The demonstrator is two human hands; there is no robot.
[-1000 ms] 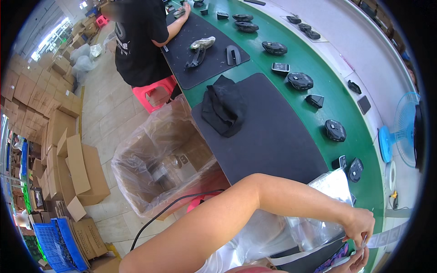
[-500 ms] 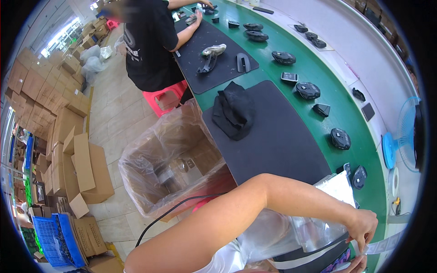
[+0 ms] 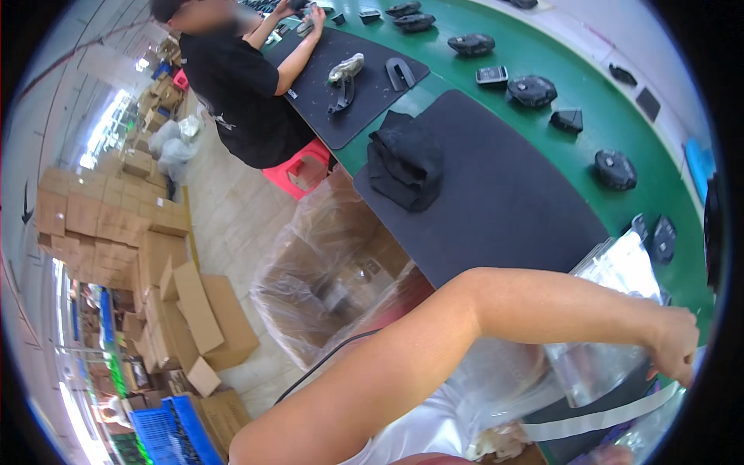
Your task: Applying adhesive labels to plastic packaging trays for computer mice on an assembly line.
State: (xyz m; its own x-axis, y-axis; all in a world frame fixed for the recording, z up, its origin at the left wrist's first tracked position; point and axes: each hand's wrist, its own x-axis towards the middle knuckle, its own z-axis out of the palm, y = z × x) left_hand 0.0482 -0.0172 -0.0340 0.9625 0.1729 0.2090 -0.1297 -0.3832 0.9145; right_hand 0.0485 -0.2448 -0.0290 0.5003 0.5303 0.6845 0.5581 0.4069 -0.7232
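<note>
My left arm reaches across to the right edge of the bench, where my left hand (image 3: 673, 345) is closed with fingers curled; what they hold is hidden. Just below it runs a curved white strip (image 3: 604, 418), over a dark surface with purple patches. Clear plastic bags (image 3: 593, 364) lie under my left forearm, beside a silvery sheet of packaging (image 3: 624, 267). Low at the right, only a smeared bit of my right hand (image 3: 614, 456) shows, its fingers unreadable.
A black cloth (image 3: 407, 163) lies on the dark mat (image 3: 496, 186). Several black mouse-shaped devices (image 3: 616, 169) line the green bench (image 3: 558, 174). A plastic-lined carton (image 3: 287, 310) stands left of the bench. Another person (image 3: 232, 85) works at the far mat.
The view has swung, so the bench sits further right and higher. My left hand has gone from a pinch near my right hand to a curled hand further off. My right hand has become blurred.
</note>
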